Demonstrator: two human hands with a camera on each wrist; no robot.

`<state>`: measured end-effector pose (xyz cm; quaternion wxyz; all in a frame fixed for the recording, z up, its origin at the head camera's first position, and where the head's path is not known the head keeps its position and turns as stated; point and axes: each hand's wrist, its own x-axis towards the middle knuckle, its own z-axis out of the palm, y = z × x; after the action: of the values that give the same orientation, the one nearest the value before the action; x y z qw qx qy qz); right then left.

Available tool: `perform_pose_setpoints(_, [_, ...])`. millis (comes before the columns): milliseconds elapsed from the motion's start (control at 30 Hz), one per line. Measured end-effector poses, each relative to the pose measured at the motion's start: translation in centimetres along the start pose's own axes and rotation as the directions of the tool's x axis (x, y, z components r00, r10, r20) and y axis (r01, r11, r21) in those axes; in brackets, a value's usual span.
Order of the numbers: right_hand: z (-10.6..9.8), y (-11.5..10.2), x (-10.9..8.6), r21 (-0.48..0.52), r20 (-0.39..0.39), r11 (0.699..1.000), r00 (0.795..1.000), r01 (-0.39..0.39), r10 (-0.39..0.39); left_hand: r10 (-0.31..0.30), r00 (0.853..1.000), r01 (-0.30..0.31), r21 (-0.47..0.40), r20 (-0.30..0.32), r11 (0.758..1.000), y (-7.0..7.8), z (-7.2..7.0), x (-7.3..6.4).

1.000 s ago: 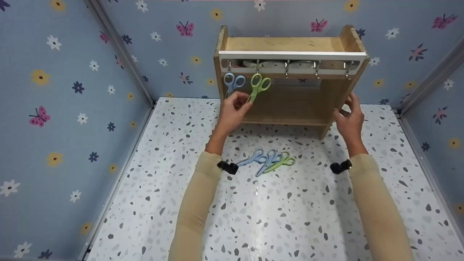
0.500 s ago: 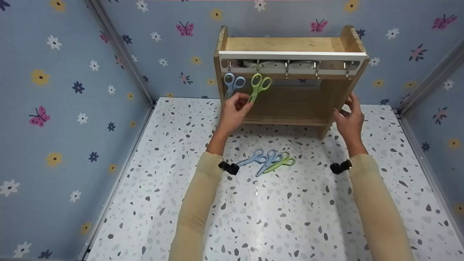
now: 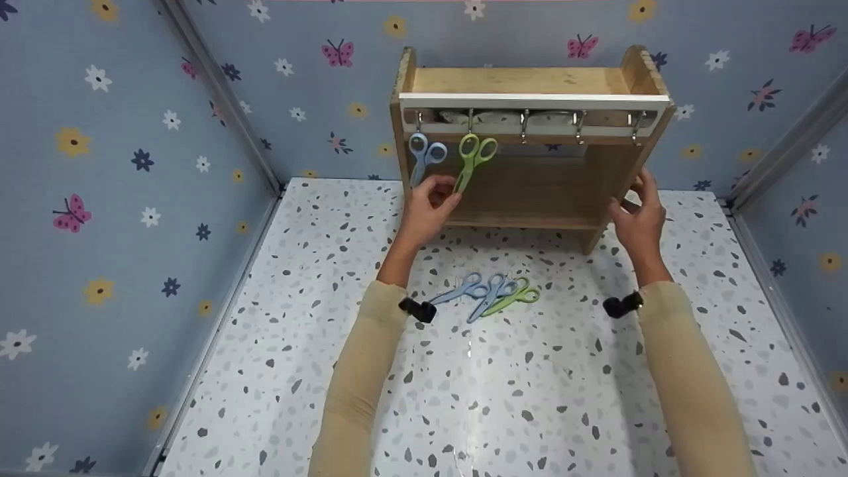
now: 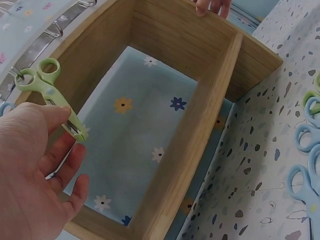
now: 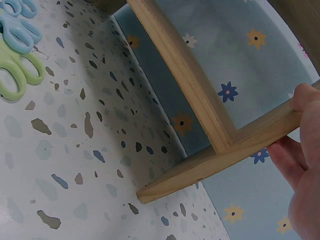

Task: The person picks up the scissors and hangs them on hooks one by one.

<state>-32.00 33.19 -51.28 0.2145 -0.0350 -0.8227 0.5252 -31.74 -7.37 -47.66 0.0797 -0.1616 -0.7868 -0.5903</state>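
Green scissors (image 3: 474,159) hang blades down at the second hook from the left, one finger loop at the hook. My left hand (image 3: 427,207) pinches their blade end between thumb and fingers, as the left wrist view shows closely with the scissors (image 4: 51,92). Just left, blue scissors (image 3: 420,158) hang on the first hook; my fingers are near their lower end. At the right side panel of the wooden rack (image 3: 530,222), my right hand (image 3: 640,215) grips the edge. In the right wrist view its thumb and fingers lie on either side of that panel (image 5: 250,140).
Three more scissors lie on the speckled surface before the rack: blue scissors (image 3: 462,289), a second blue pair (image 3: 491,297) and green scissors (image 3: 513,298). Bare metal hooks (image 3: 580,129) continue rightward along the white-edged rail (image 3: 550,99). Patterned walls (image 3: 132,265) enclose the space.
My left hand has slid slightly downward at the green scissors' blade end. The right hand keeps its grip on the rack, and the hanging scissors barely shift.
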Motion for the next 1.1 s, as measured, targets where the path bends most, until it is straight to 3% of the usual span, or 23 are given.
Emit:
perform_pose_setpoints(833, [0.0,-0.2,-0.1,-0.001,0.008,1.0,1.0,-0.018,0.018,-0.074,0.997,0.074,0.022,0.005,0.997,-2.0,-0.2,-0.9])
perform_pose_setpoints(1100, [0.1,-0.1,0.1,-0.015,-0.001,1.0,1.0,-0.026,0.026,-0.071,0.997,0.07,0.028,0.015,0.997,-2.8,-0.2,-1.5])
